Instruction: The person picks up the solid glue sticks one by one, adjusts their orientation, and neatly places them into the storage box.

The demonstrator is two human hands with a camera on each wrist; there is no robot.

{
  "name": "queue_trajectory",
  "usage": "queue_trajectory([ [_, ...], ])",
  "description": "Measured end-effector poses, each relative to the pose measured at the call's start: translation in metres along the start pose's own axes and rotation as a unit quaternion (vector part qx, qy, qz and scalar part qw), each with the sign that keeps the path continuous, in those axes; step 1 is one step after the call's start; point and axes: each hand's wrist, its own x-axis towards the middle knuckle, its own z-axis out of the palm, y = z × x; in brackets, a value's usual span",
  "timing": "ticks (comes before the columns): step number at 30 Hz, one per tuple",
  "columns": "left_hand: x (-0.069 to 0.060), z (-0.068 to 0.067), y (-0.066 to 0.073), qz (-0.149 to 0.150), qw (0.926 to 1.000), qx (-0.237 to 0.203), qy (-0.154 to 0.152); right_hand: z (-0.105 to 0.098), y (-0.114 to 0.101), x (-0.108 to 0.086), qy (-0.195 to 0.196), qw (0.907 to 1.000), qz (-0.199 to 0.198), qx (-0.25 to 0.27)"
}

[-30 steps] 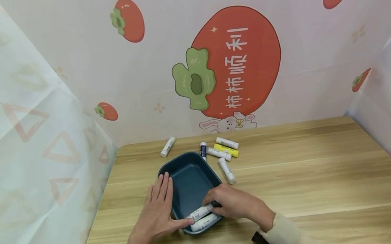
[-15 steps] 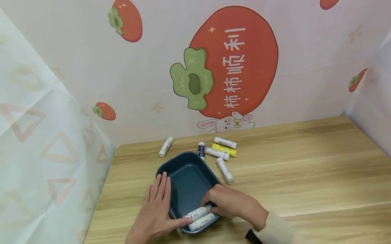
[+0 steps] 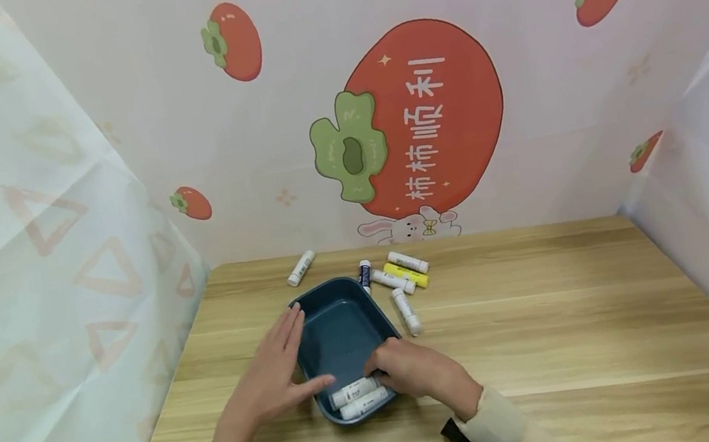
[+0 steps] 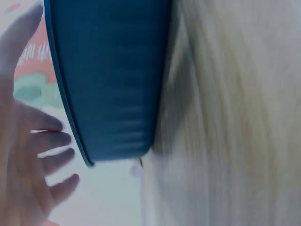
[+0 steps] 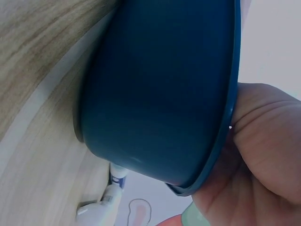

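Inside a dark teal, rounded-square plastic tray [image 3: 339, 339] on the wood-grain surface [image 3: 540, 301], the head view shows two white plastic tubes [image 3: 354, 392] side by side at the near end; outside lie four other white tubes [image 3: 407, 311], a yellow tube [image 3: 406, 275] and a navy-and-white tube [image 3: 364, 273], so the work looks part-done. The left hand [image 3: 272, 376] holds nothing, fingers straight; the right hand [image 3: 416, 370] curls over the rim by the tube ends.

Left-wrist view: straight, spread fingers beside the tray's smooth wall.

Right-wrist view: hidden fingertips, so any grip cannot be told.
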Motion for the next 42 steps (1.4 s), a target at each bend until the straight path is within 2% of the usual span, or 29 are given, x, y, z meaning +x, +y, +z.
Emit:
queue_trajectory([
  [4, 0.011, 0.002, -0.017, -0.034, 0.997, -0.062, 0.032, 0.001, 0.001, -0.001, 0.009, 0.9999, -0.011, 0.006],
  [9, 0.024, 0.009, -0.034, -0.084, 0.9837, -0.153, 0.042, -0.003, 0.001, -0.005, 0.017, 0.9993, -0.02, 0.025],
  [13, 0.036, 0.016, -0.042, -0.102, 0.9721, -0.202, 0.062, -0.014, 0.001, -0.014, 0.02, 0.9982, -0.002, 0.056],
  [16, 0.044, 0.022, -0.045, -0.101, 0.9672, -0.219, 0.08, -0.023, 0.003, -0.02, 0.038, 0.9963, 0.005, 0.076],
  [18, 0.046, 0.026, -0.046, -0.096, 0.9678, -0.219, 0.079, -0.027, 0.003, -0.023, 0.051, 0.9951, 0.006, 0.084],
  [24, 0.041, 0.036, -0.044, -0.089, 0.9727, -0.211, 0.039, -0.034, 0.005, -0.027, 0.057, 0.9938, 0.008, 0.095],
  [29, 0.04, 0.035, -0.042, -0.085, 0.9746, -0.203, 0.044, -0.035, 0.008, -0.026, 0.057, 0.9932, 0.016, 0.101],
  [35, 0.046, 0.031, -0.042, -0.077, 0.9751, -0.203, 0.046, -0.039, 0.017, -0.024, 0.061, 0.9922, 0.02, 0.107],
  [38, 0.049, 0.029, -0.042, -0.072, 0.9763, -0.199, 0.047, -0.043, 0.028, -0.026, 0.078, 0.9888, 0.04, 0.121],
  [42, 0.052, 0.028, -0.042, -0.066, 0.9785, -0.191, 0.041, -0.046, 0.046, -0.029, 0.12, 0.9833, 0.071, 0.117],
])
